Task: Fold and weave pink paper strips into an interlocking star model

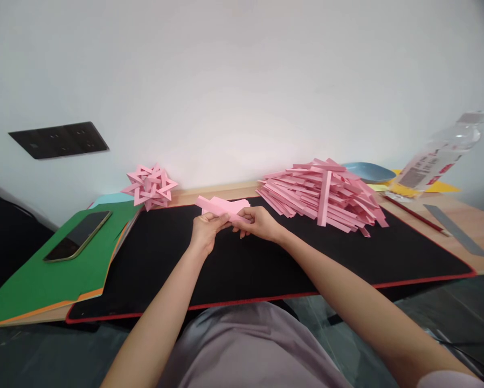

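Note:
Between my two hands, just above the black mat (234,264), is a piece of folded pink paper (226,206). My left hand (208,230) pinches its left part between thumb and fingers. The thumb and fingers of my right hand (260,223) grip its right end, close to the left fingertips. Some of the paper's lower side is hidden by my fingers. To the right lies a heap of folded pink paper strips (306,194), with one strip leaning upright on its front. A pink paper star ornament (151,186) stands at the back left.
Green paper sheets (64,275) lie at the left with a phone (79,235) on top. On the right are a plastic bottle (436,159), a blue dish (369,172), a dark red pencil (417,215) and a metal ruler (456,230). A wall rises behind the desk.

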A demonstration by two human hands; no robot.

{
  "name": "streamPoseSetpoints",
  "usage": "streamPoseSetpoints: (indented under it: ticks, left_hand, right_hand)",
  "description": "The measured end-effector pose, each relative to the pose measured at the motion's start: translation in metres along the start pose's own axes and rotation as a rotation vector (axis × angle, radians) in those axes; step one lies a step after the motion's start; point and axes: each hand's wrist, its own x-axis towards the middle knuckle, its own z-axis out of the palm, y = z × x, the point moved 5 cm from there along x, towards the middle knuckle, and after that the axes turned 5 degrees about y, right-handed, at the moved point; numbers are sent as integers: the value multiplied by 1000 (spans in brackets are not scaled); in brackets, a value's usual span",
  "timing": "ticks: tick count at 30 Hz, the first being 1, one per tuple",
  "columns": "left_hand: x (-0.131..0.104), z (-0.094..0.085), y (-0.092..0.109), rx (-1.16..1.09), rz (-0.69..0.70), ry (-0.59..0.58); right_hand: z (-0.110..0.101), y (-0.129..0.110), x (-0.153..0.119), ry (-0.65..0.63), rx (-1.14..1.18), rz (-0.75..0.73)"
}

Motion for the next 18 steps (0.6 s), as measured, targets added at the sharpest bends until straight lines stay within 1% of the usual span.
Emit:
streamPoseSetpoints:
  ticks: [18]
  left_hand:
    - [-2,2,2,13,2,16]
  right_hand:
    - [1,-1,0,2,-15,-13]
